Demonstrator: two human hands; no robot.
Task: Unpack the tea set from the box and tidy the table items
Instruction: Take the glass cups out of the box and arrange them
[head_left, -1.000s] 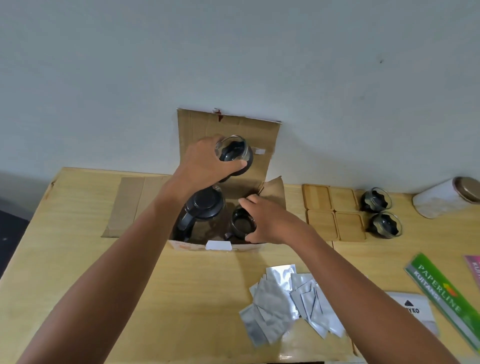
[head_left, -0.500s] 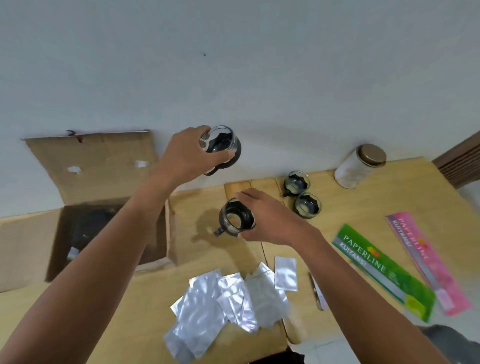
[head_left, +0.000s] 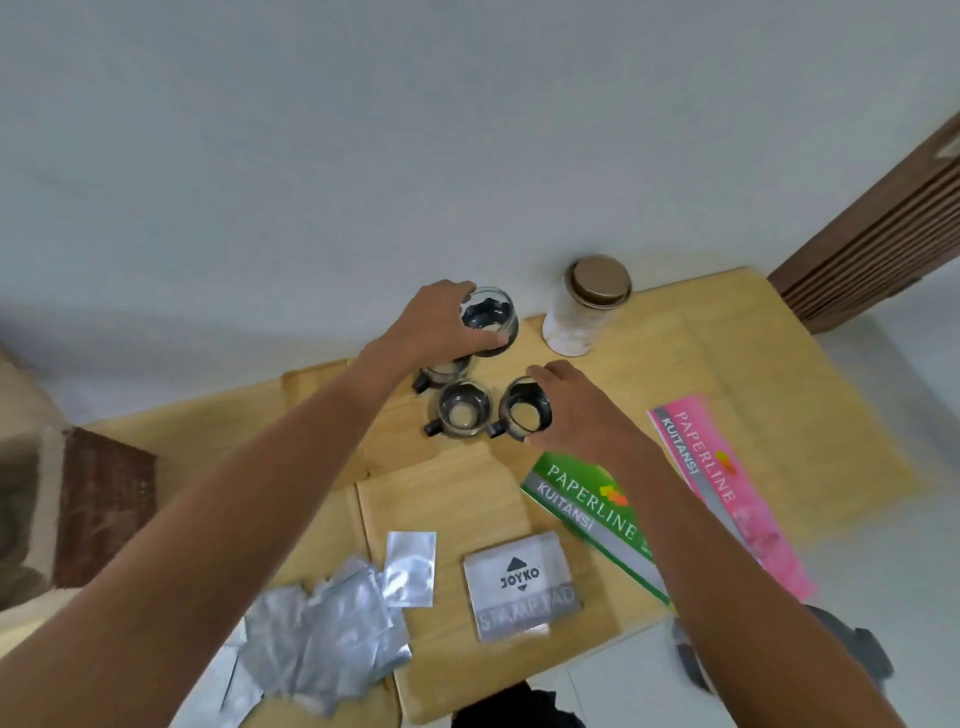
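Note:
My left hand (head_left: 436, 325) grips a small glass cup (head_left: 491, 322) with a black base, held just above the far part of the wooden table (head_left: 753, 374). A second such cup (head_left: 522, 413) is in my right hand (head_left: 576, 410), low over the table to the right of a cup (head_left: 462, 415) that stands on its own. Another standing cup (head_left: 441, 371) is partly hidden under my left hand. The cardboard box (head_left: 31, 499) shows only as a blurred edge at the far left.
A white jar with a brown lid (head_left: 584, 306) stands by the wall, right of the cups. Green (head_left: 592, 514) and pink (head_left: 727, 488) receipt books, a stamp pad box (head_left: 522, 584) and several silver sachets (head_left: 332, 629) lie nearer me. A slatted wooden panel (head_left: 883, 223) rises at the right.
Both hands carried their cups away from the box to the right and down beside the two cups standing near the jar. My view swung right, leaving the box at the left edge.

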